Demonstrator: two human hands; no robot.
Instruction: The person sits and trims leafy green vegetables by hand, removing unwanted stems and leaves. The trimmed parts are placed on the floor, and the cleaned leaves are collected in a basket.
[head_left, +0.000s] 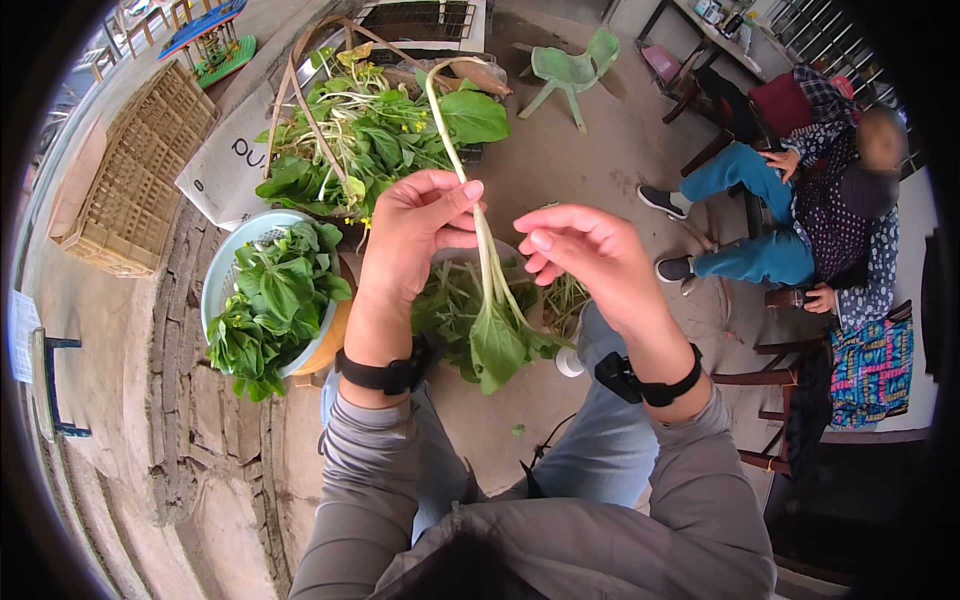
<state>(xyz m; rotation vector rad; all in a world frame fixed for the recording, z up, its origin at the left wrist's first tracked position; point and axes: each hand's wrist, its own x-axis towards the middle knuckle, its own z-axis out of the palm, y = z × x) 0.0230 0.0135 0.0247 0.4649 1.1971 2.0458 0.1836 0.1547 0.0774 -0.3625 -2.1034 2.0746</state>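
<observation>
Between thumb and fingers, my left hand (421, 229) pinches the pale stalk of a leafy green vegetable (486, 259). One end of the stalk bends over at the top; broad leaves hang at the lower end. My right hand (581, 251) is just right of the stalk, fingers apart and slightly curled, with nothing in them. Below the hands sits a container of cut stems and leaves (442, 307), partly hidden. To the left, a light blue plastic colander (212, 289) holds loose green leaves (281, 300).
A large heap of yellow-flowering greens (367, 135) lies ahead in a handled basket (300, 97). Beyond it stands a small green plastic chair (574, 67). A woven crate (135, 172) is at the left. A seated person (810, 202) is on the right, by wooden chairs (757, 375).
</observation>
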